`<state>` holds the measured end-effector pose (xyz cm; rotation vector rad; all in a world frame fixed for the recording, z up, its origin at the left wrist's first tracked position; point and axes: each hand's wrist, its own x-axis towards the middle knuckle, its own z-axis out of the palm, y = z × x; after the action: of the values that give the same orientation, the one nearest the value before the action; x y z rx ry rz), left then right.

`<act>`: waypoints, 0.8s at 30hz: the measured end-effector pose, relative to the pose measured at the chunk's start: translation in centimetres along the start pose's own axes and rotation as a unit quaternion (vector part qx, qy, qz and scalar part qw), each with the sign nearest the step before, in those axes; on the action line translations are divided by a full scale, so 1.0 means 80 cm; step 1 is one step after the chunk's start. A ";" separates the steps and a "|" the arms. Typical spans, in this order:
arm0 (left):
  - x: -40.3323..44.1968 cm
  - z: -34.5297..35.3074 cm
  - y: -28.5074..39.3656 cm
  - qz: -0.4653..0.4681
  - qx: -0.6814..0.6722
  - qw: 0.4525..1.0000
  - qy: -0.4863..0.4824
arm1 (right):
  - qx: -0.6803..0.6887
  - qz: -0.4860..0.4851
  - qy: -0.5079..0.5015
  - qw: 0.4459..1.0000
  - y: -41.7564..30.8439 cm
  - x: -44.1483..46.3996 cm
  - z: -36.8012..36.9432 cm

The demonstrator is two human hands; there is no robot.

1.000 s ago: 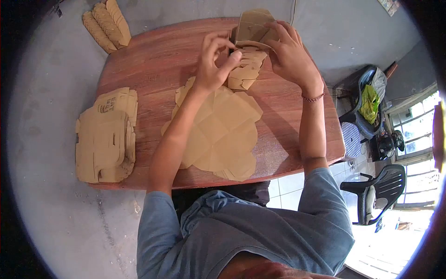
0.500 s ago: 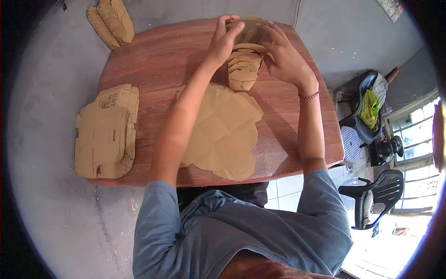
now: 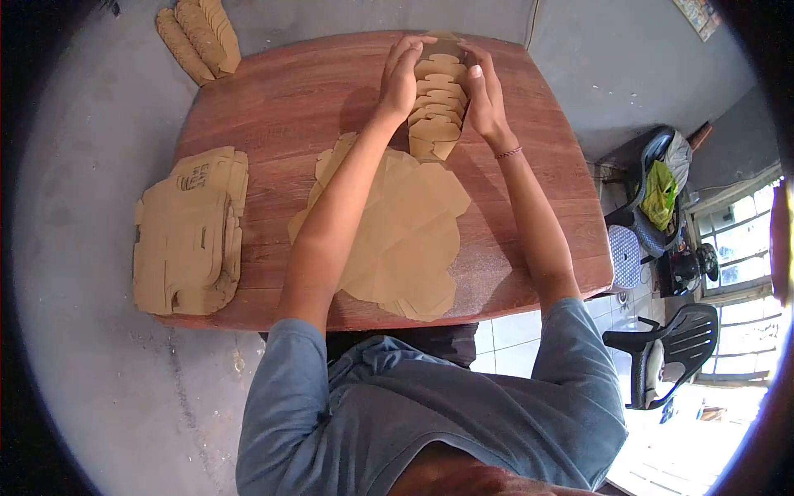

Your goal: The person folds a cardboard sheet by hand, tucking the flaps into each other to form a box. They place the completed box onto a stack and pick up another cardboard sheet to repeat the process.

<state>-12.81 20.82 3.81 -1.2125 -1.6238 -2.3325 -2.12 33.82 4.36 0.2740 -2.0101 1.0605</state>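
Observation:
A row of nested cardboard food boxes lies along the far part of the table, their flaps overlapping toward me. My left hand is against the left side of the row, its fingers bent round the far end. On the opposite side, my right hand presses with fingers stretched forward and thumb raised beside the boxes. Both hands grip the row between them; the fingertips partly cover the farthest box. Nearer to me, flat unfolded cardboard blanks lie in a pile, partly hidden by my left forearm.
The reddish wooden table has a stack of flat printed cardboard at its left edge. More nested cardboard pieces stand at the far left corner. At right are a patterned stool and a dark plastic chair.
The box that was held up at the far end now sits in line with the nested row. My hands have come down and closer together along its sides.

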 end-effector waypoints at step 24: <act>-0.012 0.007 -0.003 0.071 -0.039 0.996 0.022 | -0.003 -0.064 0.048 0.997 0.022 -0.014 0.021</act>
<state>-11.97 21.00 3.09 -1.2369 -1.3952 -2.3364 -3.28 33.47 2.00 0.3372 -1.8835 0.9707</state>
